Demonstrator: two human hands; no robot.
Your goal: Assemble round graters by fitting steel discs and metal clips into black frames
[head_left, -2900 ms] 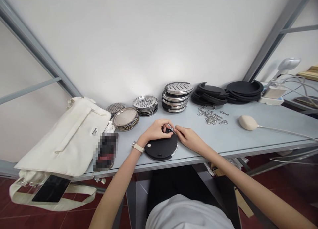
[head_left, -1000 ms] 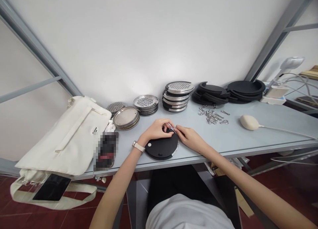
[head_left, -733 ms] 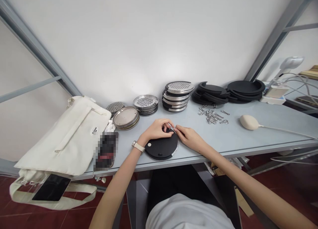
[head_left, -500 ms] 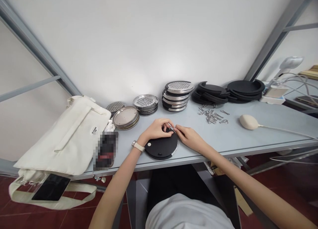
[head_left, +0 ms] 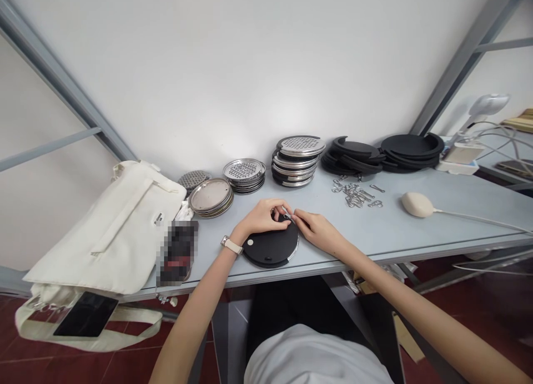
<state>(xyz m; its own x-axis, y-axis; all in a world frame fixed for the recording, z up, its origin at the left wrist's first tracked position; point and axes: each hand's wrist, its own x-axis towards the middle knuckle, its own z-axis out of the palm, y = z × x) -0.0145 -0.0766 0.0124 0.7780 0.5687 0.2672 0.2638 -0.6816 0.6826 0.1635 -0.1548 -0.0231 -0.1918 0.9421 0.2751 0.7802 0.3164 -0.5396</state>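
A round black disc (head_left: 268, 248) with a light round spot and a silvery edge at its right lies flat near the table's front edge. At its far rim my left hand (head_left: 266, 215) is closed, thumb and fingertips pinching a small metal clip (head_left: 287, 216). My right hand (head_left: 317, 232) comes in from the right, its thumb and forefinger closed on the other end of that clip. Fingers cover most of the clip, and how it sits against the disc is hidden. Similar metal clips (head_left: 353, 195) lie in a loose pile to the right.
Along the wall stand grater discs (head_left: 244, 170), plain metal discs (head_left: 211, 197), silver-and-black assembled discs (head_left: 295, 162) and black plastic rings (head_left: 352, 156). A white bag (head_left: 108, 228) leans at left. A cream corded object (head_left: 417, 205) lies at right.
Both hands stay at the disc's far rim, with only a slight shift of the fingertips and the clip between them. The disc has not moved.
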